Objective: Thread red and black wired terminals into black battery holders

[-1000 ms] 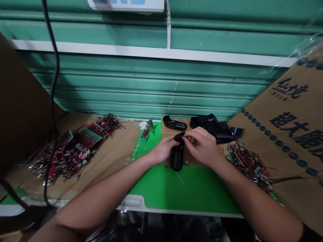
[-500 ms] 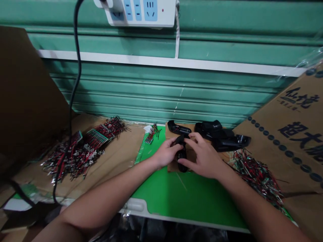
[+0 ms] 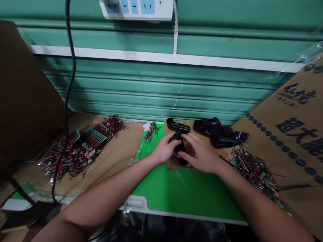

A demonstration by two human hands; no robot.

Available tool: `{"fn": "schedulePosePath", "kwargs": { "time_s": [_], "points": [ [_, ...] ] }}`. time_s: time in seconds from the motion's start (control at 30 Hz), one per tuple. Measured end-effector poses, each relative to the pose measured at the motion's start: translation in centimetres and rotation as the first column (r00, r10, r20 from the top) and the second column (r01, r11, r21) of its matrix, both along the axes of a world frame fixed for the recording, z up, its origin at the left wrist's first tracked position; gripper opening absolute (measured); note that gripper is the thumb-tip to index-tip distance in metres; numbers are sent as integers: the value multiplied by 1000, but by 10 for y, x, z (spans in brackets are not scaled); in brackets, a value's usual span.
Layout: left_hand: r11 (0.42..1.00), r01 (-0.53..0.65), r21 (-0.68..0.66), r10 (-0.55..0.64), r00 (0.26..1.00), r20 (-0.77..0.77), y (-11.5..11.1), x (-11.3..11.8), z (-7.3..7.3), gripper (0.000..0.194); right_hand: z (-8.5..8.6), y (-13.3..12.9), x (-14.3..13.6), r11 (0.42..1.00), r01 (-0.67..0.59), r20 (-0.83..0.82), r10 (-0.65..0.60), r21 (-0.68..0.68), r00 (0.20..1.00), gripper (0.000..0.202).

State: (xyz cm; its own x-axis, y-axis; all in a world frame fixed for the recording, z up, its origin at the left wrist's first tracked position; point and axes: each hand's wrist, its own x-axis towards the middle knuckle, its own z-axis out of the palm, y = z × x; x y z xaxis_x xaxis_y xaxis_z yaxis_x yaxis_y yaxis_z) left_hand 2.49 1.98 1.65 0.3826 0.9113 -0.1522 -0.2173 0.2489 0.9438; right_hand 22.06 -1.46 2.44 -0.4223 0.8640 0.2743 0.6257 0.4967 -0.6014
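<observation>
Both hands hold one black plastic housing (image 3: 182, 159) over a piece of cardboard (image 3: 173, 164). My left hand (image 3: 164, 148) grips its upper left side, thumb across it. On the other side, my right hand (image 3: 199, 153) is closed around it, with fingers at the top and the thumb lower down. Fingers hide part of the housing, and any small part inside it cannot be made out. Just behind the hands lies a similar black housing (image 3: 178, 127). More black housings (image 3: 228, 138) are piled to the right on the same cardboard.
Bundles of red and black wires with small boards (image 3: 75, 151) lie on cardboard at left. A small wire bunch (image 3: 150, 131) rests on the green tabletop (image 3: 199, 195). Another wire heap (image 3: 257, 173) sits beside a printed carton (image 3: 290, 134). A black cable (image 3: 68, 101) hangs at left.
The view has shifted slightly. My right fingers have moved in closer around the top of the housing, and its lower end now sits a little higher in view.
</observation>
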Motion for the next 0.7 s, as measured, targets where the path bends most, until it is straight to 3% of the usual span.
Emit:
{"fn": "schedulePosePath", "kwargs": {
  "time_s": [0.2,0.37,0.57,0.7],
  "points": [
    [999,-24,-33,23,999,-34,3,-1,4,48,1,4,6,995,-62,-61,58,-75,996,63],
    [998,-62,-1,62,997,-49,3,-1,3,34,6,5,7,988,-88,-53,82,-130,995,69],
    [999,-49,-12,48,997,-52,2,0,4,39,12,3,7,996,-66,53,70,-60,996,60],
    [998,-55,-6,55,998,-13,1,2,0,45,13,-1,0,998,-61,65,63,-34,996,79]
  ]
}}
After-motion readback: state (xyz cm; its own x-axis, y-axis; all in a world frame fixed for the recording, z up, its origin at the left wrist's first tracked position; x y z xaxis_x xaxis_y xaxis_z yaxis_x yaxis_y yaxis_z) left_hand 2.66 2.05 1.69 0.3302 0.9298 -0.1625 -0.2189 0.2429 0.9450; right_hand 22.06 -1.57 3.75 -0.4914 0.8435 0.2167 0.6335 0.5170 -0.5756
